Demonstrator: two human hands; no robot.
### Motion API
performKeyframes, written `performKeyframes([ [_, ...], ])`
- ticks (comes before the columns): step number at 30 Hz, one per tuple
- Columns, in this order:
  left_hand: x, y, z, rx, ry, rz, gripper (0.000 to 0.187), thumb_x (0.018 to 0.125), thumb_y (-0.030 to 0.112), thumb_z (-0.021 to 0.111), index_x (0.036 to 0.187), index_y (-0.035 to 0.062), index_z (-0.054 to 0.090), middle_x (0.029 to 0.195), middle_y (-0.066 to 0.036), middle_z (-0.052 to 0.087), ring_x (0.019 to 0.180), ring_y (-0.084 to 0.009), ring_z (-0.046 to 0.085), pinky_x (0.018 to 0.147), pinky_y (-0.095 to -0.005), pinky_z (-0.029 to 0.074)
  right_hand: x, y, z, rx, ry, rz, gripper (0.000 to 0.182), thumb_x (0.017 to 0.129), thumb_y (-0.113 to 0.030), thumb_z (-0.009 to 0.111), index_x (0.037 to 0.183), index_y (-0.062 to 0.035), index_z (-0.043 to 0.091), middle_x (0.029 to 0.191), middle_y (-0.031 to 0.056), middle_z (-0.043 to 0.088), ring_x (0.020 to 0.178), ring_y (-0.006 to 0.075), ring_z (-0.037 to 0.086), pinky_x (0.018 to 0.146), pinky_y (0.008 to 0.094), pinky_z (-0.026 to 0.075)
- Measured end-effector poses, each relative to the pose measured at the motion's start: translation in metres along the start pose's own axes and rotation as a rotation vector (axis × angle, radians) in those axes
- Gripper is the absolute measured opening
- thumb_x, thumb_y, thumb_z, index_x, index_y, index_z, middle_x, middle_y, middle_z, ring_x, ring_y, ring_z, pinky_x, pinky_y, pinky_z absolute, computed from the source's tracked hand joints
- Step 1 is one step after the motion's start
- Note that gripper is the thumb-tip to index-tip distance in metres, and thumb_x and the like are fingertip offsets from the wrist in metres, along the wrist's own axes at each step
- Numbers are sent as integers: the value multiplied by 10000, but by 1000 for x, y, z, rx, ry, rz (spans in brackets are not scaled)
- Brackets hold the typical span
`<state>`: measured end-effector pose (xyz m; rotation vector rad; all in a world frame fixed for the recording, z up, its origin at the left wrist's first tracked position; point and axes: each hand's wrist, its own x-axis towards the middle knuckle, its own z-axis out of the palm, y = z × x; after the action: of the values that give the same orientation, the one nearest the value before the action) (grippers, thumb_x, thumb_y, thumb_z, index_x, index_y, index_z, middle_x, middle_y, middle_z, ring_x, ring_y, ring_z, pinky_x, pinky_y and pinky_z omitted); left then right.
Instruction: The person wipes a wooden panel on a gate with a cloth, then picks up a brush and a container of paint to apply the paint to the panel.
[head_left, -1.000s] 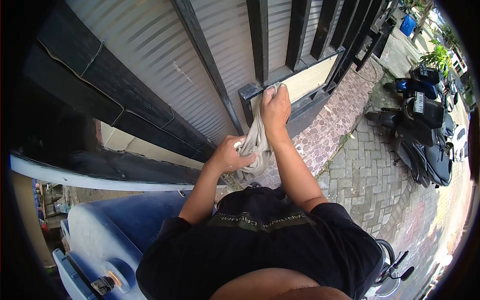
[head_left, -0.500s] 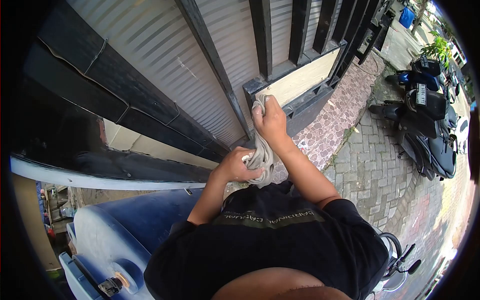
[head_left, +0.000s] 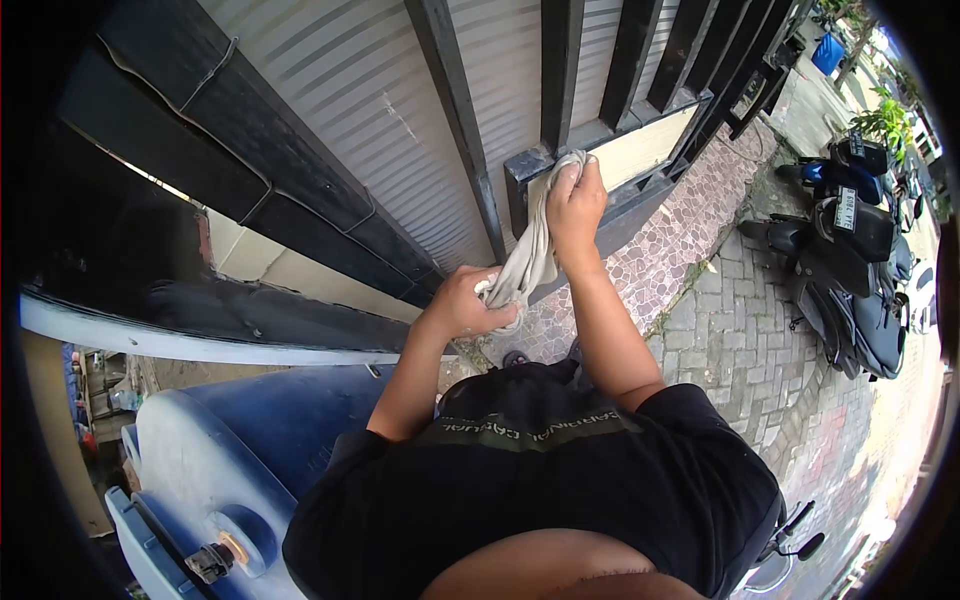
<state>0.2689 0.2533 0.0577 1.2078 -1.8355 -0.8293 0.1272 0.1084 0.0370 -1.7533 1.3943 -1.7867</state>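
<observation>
A light grey cloth (head_left: 529, 258) is stretched slantwise between my two hands, bunched at both ends. My left hand (head_left: 470, 303) is wrapped round its lower end, close in front of my black shirt. The upper end is in the closed fingers of my right hand (head_left: 577, 205), which is farther out and overlaps the cream panel (head_left: 650, 148) of the black metal gate (head_left: 560, 75) in this view. Both hands are held in front of the gate, over the stone-patterned paving.
At the lower left stands a large blue plastic container (head_left: 240, 440) with a tap. Several parked motorbikes (head_left: 850, 240) line the right side, on grey paving blocks (head_left: 740, 330). A mirror and handlebar (head_left: 800, 545) show at the lower right.
My right hand has moved up and outward, drawing the bunched cloth out into a longer strip. My left hand has shifted slightly up and left, still holding the other end.
</observation>
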Motion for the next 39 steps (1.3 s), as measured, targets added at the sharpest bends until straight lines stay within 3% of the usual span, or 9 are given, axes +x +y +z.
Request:
performKeyframes([
  [4, 4, -2, 8, -62, -94, 31, 319, 698, 180, 729, 951, 0, 657, 764, -160, 663, 648, -291, 641, 640, -336, 495, -2, -5, -14, -53, -109, -120, 151, 877, -107, 500, 868, 42, 521, 813, 260, 578, 760, 457, 557, 679, 484, 445],
  [8, 20, -3, 20, -112, 80, -67, 289, 730, 139, 702, 962, -25, 647, 799, -149, 683, 686, -213, 662, 675, -328, 503, 54, 26, -42, -68, -42, 263, 242, 903, -187, 482, 880, 45, 551, 840, 277, 613, 798, 489, 569, 710, 506, 438],
  [14, 45, 14, 35, -32, -91, 35, 278, 707, 92, 700, 944, -44, 648, 781, -129, 692, 688, -161, 657, 667, -300, 506, 33, 36, -44, 160, 157, 294, 202, 902, -136, 569, 803, 39, 599, 756, 171, 581, 677, 304, 571, 637, 351, 431],
  [16, 45, 15, 37, -13, -121, -5, 277, 694, 86, 705, 934, -41, 653, 767, -125, 691, 682, -161, 658, 660, -305, 506, 27, 40, -34, 115, 111, 234, 191, 890, -128, 590, 792, 37, 592, 746, 163, 545, 652, 308, 538, 618, 361, 421],
  [18, 44, 19, 38, -61, -125, 2, 255, 701, 118, 722, 905, -15, 646, 763, -138, 679, 661, -233, 669, 642, -326, 507, 17, 35, -19, 171, 191, 99, 233, 883, -139, 616, 753, 47, 563, 680, 136, 483, 570, 223, 448, 559, 333, 377],
  [24, 41, 21, 38, 17, -219, 138, 256, 667, 65, 711, 893, -46, 663, 718, -127, 675, 616, -179, 657, 607, -298, 502, 5, 24, -35, 182, 175, 69, 149, 869, -77, 615, 800, 51, 584, 705, 114, 494, 588, 210, 474, 558, 309, 387],
  [36, 49, 29, 56, -36, -216, 26, 265, 659, 81, 714, 883, -51, 661, 722, -119, 670, 614, -180, 649, 606, -292, 501, 23, 47, -68, 344, 147, 142, 184, 884, -61, 593, 772, 63, 517, 709, 58, 434, 652, 109, 391, 596, 240, 345],
  [38, 55, 29, 62, -7, -279, -13, 260, 659, 87, 712, 873, -51, 660, 723, -119, 671, 616, -185, 653, 608, -292, 504, 22, 64, -79, 338, 99, 253, 126, 871, -85, 598, 831, 33, 582, 754, 94, 526, 696, 193, 526, 657, 287, 427],
  [39, 57, 27, 67, -9, -301, -24, 257, 659, 90, 711, 867, -52, 660, 722, -119, 671, 617, -192, 657, 608, -294, 507, 25, 69, -86, 886, 70, 644, 139, 884, -128, 574, 859, 8, 588, 760, 70, 534, 709, 172, 527, 653, 287, 433],
])
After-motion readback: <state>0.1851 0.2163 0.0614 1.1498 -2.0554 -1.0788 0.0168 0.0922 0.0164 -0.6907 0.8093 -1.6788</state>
